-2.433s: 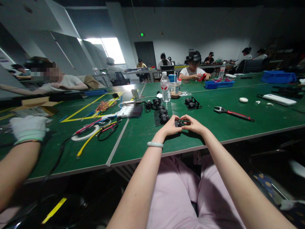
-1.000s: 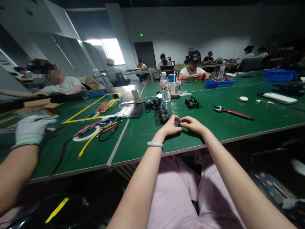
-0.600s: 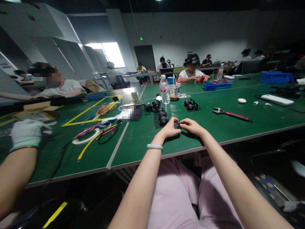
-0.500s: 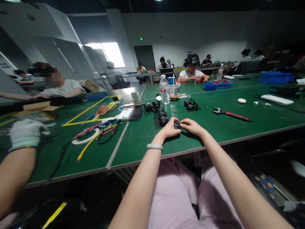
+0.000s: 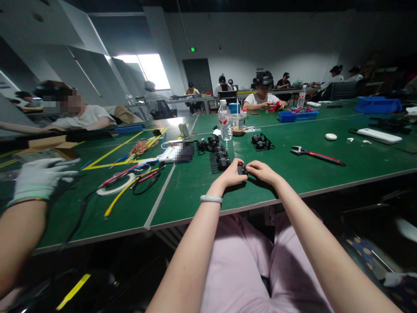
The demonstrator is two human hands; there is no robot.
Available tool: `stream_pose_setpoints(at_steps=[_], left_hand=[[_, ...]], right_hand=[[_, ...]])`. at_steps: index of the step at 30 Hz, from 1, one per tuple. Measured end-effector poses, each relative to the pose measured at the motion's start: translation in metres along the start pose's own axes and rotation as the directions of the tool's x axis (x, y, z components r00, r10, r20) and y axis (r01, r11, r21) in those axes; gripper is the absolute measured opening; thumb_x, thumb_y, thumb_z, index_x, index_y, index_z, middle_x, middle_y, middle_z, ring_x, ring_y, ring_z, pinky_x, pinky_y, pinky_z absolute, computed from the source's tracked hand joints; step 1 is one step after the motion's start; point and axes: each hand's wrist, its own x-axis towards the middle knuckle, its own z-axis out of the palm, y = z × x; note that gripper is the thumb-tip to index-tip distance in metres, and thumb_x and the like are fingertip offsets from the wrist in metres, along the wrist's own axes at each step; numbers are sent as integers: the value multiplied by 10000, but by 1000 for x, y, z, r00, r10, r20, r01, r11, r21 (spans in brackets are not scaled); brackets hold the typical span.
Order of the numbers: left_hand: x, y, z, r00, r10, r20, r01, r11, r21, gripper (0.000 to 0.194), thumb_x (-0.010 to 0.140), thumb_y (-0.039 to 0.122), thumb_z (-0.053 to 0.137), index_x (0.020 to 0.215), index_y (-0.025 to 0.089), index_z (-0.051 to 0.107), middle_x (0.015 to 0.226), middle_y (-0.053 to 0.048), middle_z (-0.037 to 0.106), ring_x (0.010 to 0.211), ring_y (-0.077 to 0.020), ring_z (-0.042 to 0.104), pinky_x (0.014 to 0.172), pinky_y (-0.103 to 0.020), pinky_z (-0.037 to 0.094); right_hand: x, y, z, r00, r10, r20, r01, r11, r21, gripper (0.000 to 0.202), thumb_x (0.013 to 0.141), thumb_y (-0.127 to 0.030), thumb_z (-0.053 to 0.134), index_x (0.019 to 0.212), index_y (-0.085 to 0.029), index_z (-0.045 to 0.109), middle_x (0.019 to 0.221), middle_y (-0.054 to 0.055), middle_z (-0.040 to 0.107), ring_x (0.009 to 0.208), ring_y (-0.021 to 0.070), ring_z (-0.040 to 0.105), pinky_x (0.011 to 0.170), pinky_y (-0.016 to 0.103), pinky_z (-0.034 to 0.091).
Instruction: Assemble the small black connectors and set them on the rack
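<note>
Near the table's front edge, my left hand is closed around a small black part. My right hand pinches the right side of that same part, with its fingertips almost meeting those of the left. Just beyond my left hand lie several black pieces on the green table. Another black assembly with a strap-like loop rests farther back to the right. The held part's details are too small to tell.
An adjustable wrench with red handles lies on the right. A water bottle stands behind the black pieces. Cables and a co-worker's gloved hand are at the left. Blue trays sit at the back right.
The co-worker's gloved hand at the left has shifted slightly up and its fingers are more spread. My own hands hold nearly the same position on the black part.
</note>
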Motion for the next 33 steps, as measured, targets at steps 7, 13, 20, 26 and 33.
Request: stream_pose_setpoints(at_steps=[7, 13, 20, 26, 33], left_hand=[[1, -1, 0, 1000, 9, 2, -10, 1000, 8, 486, 583, 174, 565, 1017, 166, 348, 893, -5, 425, 736, -112, 452, 633, -221, 411], [1, 0, -1, 1000, 20, -9, -20, 1000, 20, 483, 580, 169, 565, 1015, 161, 354, 906, -11, 430, 762, -120, 452, 669, -236, 412], [0, 4, -1, 1000, 4, -3, -4, 1000, 16, 453, 585, 166, 555, 995, 159, 364, 859, 2, 427, 726, -111, 447, 653, -232, 409], [0, 1, -1, 1000, 3, -3, -3, 1000, 7, 465, 580, 163, 562, 997, 165, 357, 853, 11, 424, 711, -105, 442, 638, -227, 405], [-1, 5, -1, 1000, -16, 4, 16, 1000, -20, 455, 584, 171, 554, 995, 166, 358, 839, 14, 417, 680, -97, 434, 600, -220, 400]], right_hand=[[0, 0, 1, 1000, 10, -8, -10, 1000, -29, 287, 796, -376, 456, 837, -149, 626, 862, 62, 594, 824, 159, 532, 756, 275, 395], [1, 0, 3, 1000, 24, -7, -25, 995, -100, 331, 819, -387, 410, 819, -143, 632, 838, 62, 601, 813, 159, 531, 746, 263, 387], [4, 0, 6, 998, 55, -17, -57, 985, -162, 389, 846, -395, 348, 770, -143, 635, 814, 64, 598, 791, 150, 531, 722, 246, 380], [4, 1, 6, 999, 48, -26, -51, 986, -156, 396, 847, -400, 342, 773, -143, 635, 813, 62, 590, 774, 141, 523, 711, 239, 376], [3, 1, 7, 999, 28, -32, -33, 989, -141, 392, 839, -420, 345, 730, -153, 611, 753, 46, 568, 745, 141, 508, 693, 245, 369]])
